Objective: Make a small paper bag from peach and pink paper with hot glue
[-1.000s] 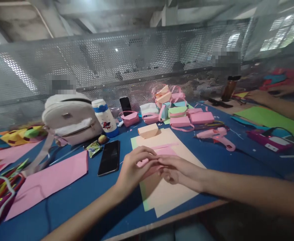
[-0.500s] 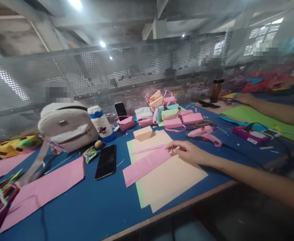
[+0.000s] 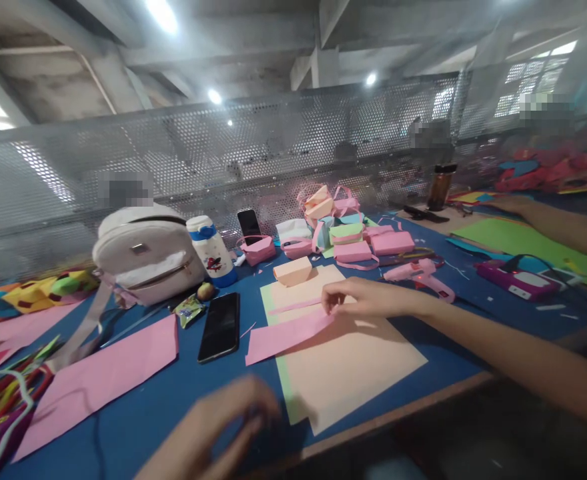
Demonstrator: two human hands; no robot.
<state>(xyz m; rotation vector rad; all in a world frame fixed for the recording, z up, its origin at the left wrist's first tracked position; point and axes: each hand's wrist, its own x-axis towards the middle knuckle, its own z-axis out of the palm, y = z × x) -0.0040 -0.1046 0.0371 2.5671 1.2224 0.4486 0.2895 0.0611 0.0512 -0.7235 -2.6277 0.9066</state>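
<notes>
My right hand (image 3: 356, 298) pinches the right end of a pink paper strip (image 3: 283, 337), which is raised a little there over peach sheets (image 3: 353, 373). A thinner pink strip (image 3: 296, 306) lies just behind it. Low in the view, my left hand (image 3: 223, 420) is over the blue table, blurred, with thumb and fingers apart and nothing between them. A folded peach paper piece (image 3: 293, 271) sits at the back edge of the sheets. Right of it stand small pink paper bags (image 3: 353, 255), and a pink glue gun (image 3: 421, 275) lies behind my right forearm.
At the left are a white backpack (image 3: 146, 257), a bottle (image 3: 211, 253), a black phone (image 3: 219, 327) and a large pink sheet (image 3: 108, 380). A purple device (image 3: 518, 280) lies at the right, near another person's arm (image 3: 548, 217). Behind stands a perforated metal screen (image 3: 273, 147).
My left hand has come into view from below. My right hand has closed on the pink strip and lifted its right end slightly. The view has shifted a little.
</notes>
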